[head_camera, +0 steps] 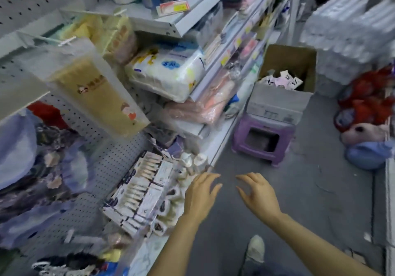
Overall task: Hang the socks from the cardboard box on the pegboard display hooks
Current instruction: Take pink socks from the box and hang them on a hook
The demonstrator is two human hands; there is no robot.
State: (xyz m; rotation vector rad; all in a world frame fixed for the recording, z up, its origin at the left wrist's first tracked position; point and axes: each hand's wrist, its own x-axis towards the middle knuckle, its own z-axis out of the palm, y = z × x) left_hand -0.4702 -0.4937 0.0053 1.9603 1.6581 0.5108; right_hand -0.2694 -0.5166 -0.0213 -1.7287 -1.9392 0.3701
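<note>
Both hands empty, fingers apart, left hand (201, 196) and right hand (259, 194) face the cardboard box (284, 96) at one o'clock, whose carded socks (280, 80) look light and soft, best pinched by the stiff header card.

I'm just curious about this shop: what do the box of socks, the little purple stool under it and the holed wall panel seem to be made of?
The box looks like plain cardboard: matte brown inside, with folded flaps. The stool looks like moulded plastic: one even purple colour, rounded edges, a slight sheen. The pegboard is probably painted metal, with pale, regular punched holes, though blur leaves that open.
</note>
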